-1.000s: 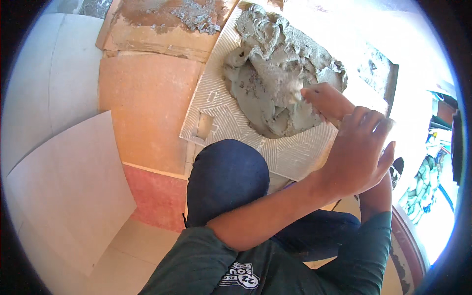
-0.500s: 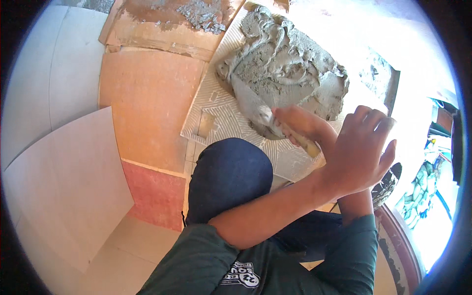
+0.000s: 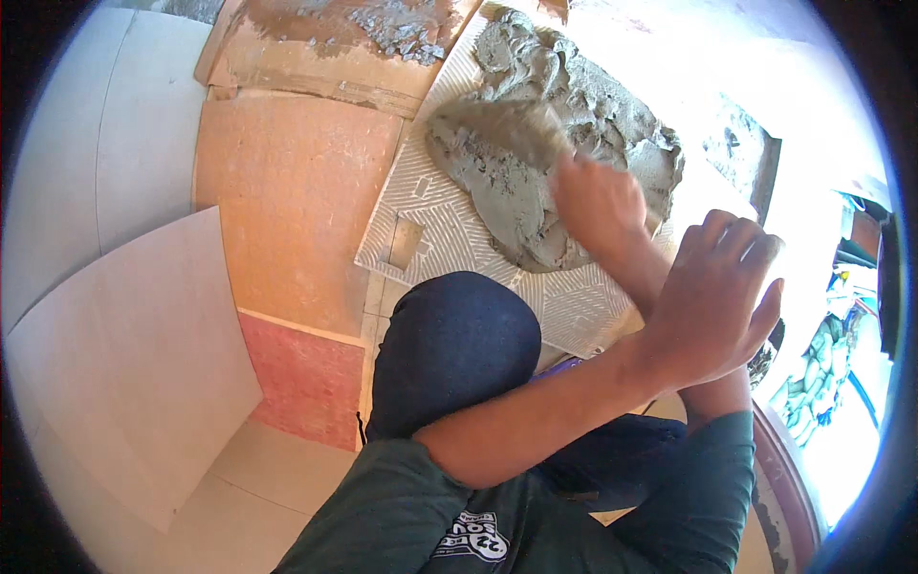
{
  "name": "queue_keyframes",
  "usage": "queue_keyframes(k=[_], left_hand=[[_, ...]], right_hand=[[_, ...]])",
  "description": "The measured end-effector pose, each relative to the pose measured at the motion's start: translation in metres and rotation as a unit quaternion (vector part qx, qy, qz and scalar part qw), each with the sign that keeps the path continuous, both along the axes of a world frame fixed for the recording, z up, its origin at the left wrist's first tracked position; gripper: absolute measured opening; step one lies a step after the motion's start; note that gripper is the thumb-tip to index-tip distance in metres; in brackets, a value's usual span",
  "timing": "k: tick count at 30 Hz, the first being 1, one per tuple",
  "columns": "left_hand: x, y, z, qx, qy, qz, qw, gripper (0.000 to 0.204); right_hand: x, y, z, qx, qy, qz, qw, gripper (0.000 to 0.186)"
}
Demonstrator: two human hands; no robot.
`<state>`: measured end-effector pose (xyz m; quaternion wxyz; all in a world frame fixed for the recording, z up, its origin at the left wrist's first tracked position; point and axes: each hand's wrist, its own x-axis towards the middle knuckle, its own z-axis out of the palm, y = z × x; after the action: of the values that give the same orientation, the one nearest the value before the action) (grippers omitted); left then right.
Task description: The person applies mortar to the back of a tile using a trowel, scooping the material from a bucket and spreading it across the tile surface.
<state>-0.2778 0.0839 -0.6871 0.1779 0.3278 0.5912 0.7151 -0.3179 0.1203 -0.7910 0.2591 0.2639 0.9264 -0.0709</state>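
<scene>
From my remote seat, the head view takes in a pale loose tile leaning at far left, well apart from both sets of fingers, beside an orange floor panel and a red patch below it. Left of the fingers and nearer the body, my operator's knee in dark blue trousers sits bent just below a white grooved tile, lying back-side up with a small square notch at its near-left edge. On that tile, a heap of wet grey mortar covers most of the far half. A trowel, its blade smeared grey, rests flat on the heap's upper left part; the right hand, blurred, has its fingers closed around the handle just right of the blade. The left hand crosses over the right forearm nearest the camera, its fingers curled loosely and holding nothing, hovering above the tile's near-right corner. Beyond the fingers at top, a broken slab carries dried mortar crumbs. Far right of the fingers, glare washes out the ground.
</scene>
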Motion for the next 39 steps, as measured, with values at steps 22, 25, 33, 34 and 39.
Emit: queue_keyframes(k=[22,25,33,34,39], left_hand=[[0.003,0.003,0.003,-0.005,-0.011,-0.008,1.000,0.033],[0.002,0.003,0.002,0.001,-0.014,-0.001,1.000,0.034],[0.007,0.004,0.003,-0.029,-0.008,0.000,1.000,0.037],[0.007,0.004,0.004,-0.030,-0.005,-0.002,1.000,0.037],[0.009,0.005,0.006,-0.017,-0.014,-0.012,1.000,0.038]], right_hand=[[0.039,-0.017,-0.002,-0.124,-0.018,0.050,0.991,0.043],[0.022,-0.001,-0.002,-0.056,-0.027,0.013,0.998,0.040],[0.011,0.007,-0.005,-0.455,-0.073,-0.333,0.823,0.047],[0.013,0.001,-0.010,-0.497,-0.066,-0.359,0.787,0.048],[0.026,-0.001,-0.017,-0.500,-0.093,-0.162,0.845,0.050]])
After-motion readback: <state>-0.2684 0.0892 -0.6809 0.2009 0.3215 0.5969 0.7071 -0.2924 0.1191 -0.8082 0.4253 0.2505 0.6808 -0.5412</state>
